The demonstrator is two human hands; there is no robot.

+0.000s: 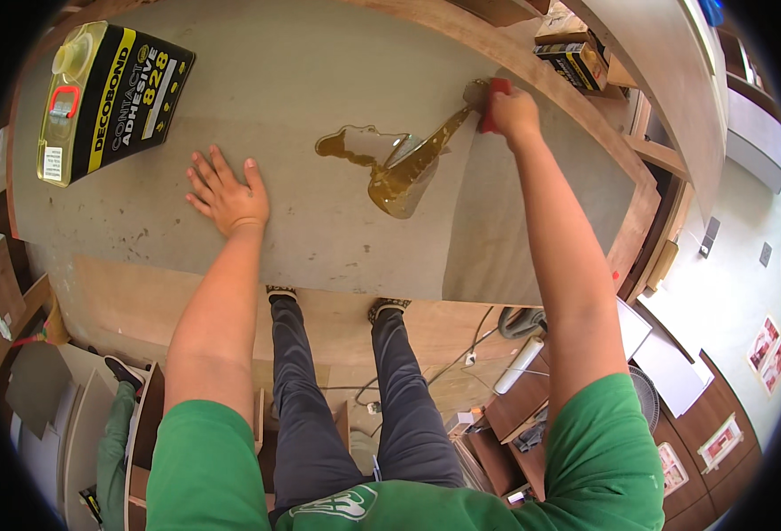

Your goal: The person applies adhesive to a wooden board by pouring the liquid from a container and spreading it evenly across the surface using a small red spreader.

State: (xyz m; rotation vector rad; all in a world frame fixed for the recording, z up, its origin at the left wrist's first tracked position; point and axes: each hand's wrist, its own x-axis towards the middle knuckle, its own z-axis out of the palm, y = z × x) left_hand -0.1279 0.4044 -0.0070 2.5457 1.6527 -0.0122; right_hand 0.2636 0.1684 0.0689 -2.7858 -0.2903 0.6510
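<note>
My right hand (516,115) is closed around a chunky red handheld spreader (495,104), out toward the far right of a big flat grey sheet (337,248). My fist hides a good bit of it, so I can't tell how much of its edge touches the sheet. My left hand (231,196) isn't gripping anything: palm down on the same sheet, fingers fanned out.

Closest to me is my own green short-sleeved shirt (443,509), then my dark grey trousers (319,398), with my patterned dark shoes (388,307) right by the sheet's near edge. Off to the left there's somebody else's green trouser leg (112,442), and to the right of my legs a white cylindrical roll (519,365) lies lower down.

Up on the sheet, a shiny golden-brown puddle of glue (395,190) sits between my hands, with a streak running up and right to the spreader. Right of the puddle is a darker brownish-grey stretch (492,239) of surface. Past my left hand, at the far left, stands a boxy black-and-yellow metal can (134,106) with a cream cap and a red handle. Furthest out, beyond the sheet's far right edge, there's another black-and-yellow box-shaped container (574,66) beside some cardboard.
</note>
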